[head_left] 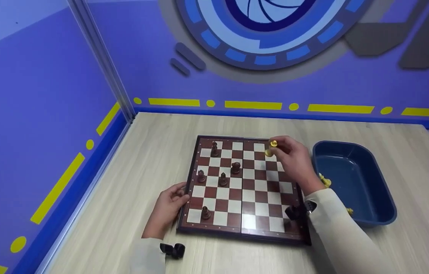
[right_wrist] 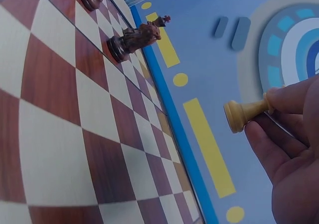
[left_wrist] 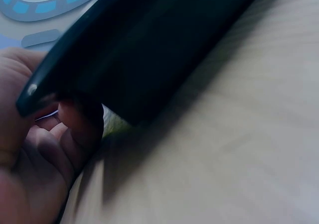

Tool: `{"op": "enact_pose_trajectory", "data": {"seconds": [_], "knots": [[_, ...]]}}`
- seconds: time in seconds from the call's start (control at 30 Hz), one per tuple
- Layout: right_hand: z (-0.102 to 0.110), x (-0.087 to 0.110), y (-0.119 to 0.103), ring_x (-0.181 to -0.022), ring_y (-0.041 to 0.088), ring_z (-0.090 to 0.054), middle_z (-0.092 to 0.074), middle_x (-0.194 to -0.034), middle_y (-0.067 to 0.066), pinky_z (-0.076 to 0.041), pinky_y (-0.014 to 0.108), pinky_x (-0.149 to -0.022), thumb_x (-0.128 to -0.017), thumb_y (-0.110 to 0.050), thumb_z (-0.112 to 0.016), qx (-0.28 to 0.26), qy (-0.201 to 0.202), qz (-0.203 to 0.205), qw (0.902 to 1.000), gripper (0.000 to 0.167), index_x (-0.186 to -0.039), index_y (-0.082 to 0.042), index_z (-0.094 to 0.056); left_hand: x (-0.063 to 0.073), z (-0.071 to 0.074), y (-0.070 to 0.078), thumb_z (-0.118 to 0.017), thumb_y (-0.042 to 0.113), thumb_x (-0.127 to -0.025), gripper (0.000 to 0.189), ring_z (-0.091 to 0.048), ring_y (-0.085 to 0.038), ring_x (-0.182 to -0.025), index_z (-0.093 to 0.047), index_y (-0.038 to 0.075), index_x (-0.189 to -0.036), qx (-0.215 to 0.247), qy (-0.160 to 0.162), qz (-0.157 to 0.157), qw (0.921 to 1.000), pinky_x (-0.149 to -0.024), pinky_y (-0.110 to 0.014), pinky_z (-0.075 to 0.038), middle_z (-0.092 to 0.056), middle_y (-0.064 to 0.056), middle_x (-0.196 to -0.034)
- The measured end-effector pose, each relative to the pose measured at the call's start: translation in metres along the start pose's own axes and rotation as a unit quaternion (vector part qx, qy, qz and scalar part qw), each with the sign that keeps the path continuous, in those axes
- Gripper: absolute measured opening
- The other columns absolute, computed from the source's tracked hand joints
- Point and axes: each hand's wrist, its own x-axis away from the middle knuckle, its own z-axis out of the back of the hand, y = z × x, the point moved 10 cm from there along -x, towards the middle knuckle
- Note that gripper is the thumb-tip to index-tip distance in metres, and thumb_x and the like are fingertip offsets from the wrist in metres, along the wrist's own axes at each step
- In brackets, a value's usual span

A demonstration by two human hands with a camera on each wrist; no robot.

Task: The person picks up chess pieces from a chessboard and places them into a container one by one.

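A brown-and-white chessboard [head_left: 250, 182] lies on the table with several dark chess pieces standing on it, among them a knight [head_left: 236, 167]. My left hand [head_left: 167, 207] grips the board's left edge; up close in the left wrist view, fingers curl beneath its dark rim [left_wrist: 149, 45]. Above the far right part of the board, my right hand [head_left: 294, 158] pinches a yellow chess piece [head_left: 268, 152] between thumb and fingers. The right wrist view shows the round base of that piece [right_wrist: 237, 116] pointing away from the hand, off the board's surface; its head is hidden by fingers.
To the right of the board stands a dark blue bin [head_left: 383, 182] with several yellow pieces [head_left: 325, 180] inside, partly covered by the right forearm. A blue wall [head_left: 153, 83] with yellow marks rises behind the table [head_left: 153, 152], and another wall [head_left: 47, 125] borders the left side.
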Motion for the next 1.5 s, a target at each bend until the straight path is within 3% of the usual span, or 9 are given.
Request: {"op": "enact_pose_trajectory", "data": {"seconds": [0.23,0.5,0.67,0.83,1.5], "knots": [[0.008,0.008,0.005,-0.098,0.018,-0.067,-0.069,-0.112,0.006,-0.056,0.020,-0.079,-0.094,-0.018,-0.063,-0.022,0.004,-0.014,0.9997,0.022,-0.116,-0.016,-0.064,0.001,-0.001,-0.002,-0.061,0.001,-0.092,0.047,-0.065,-0.011,-0.086,-0.048,-0.006,-0.137,0.001,0.000,0.013,0.9999,-0.074,-0.026,-0.056,-0.061,-0.016,-0.103],[0.023,0.017,0.008,-0.100,0.013,-0.066,-0.069,-0.111,0.001,-0.053,0.015,-0.081,-0.093,-0.027,-0.066,0.002,0.027,-0.010,0.9996,0.025,-0.116,-0.018,-0.065,0.000,-0.002,-0.003,-0.061,0.001,-0.092,0.047,-0.065,-0.010,-0.084,-0.049,-0.005,-0.137,0.003,0.000,0.016,0.9999,-0.073,-0.025,-0.056,-0.061,-0.015,-0.102],[0.029,0.021,0.008,-0.098,0.013,-0.066,-0.069,-0.112,0.007,-0.051,0.012,-0.078,-0.093,-0.026,-0.065,-0.011,0.032,0.005,0.9994,0.028,-0.118,-0.015,-0.065,0.000,-0.001,-0.003,-0.061,0.003,-0.092,0.047,-0.065,-0.011,-0.085,-0.048,-0.004,-0.138,-0.006,-0.004,0.011,0.9999,-0.073,-0.025,-0.055,-0.062,-0.017,-0.104],[0.034,0.025,0.013,-0.096,0.012,-0.065,-0.069,-0.113,0.007,-0.051,0.013,-0.077,-0.093,-0.026,-0.066,-0.014,0.033,-0.007,0.9993,0.029,-0.119,-0.013,-0.065,0.000,-0.001,-0.004,-0.061,0.003,-0.092,0.047,-0.064,-0.010,-0.084,-0.049,-0.004,-0.137,-0.014,-0.005,0.009,0.9999,-0.073,-0.025,-0.055,-0.061,-0.019,-0.105],[0.059,0.038,0.023,-0.096,0.000,-0.062,-0.069,-0.114,0.006,-0.048,0.008,-0.079,-0.092,-0.021,-0.066,0.004,0.078,-0.018,0.9967,0.027,-0.118,-0.014,-0.066,-0.001,0.001,-0.005,-0.061,0.001,-0.091,0.048,-0.062,-0.007,-0.079,-0.048,-0.006,-0.137,-0.017,0.005,0.010,0.9998,-0.071,-0.024,-0.055,-0.058,-0.011,-0.100]]}}
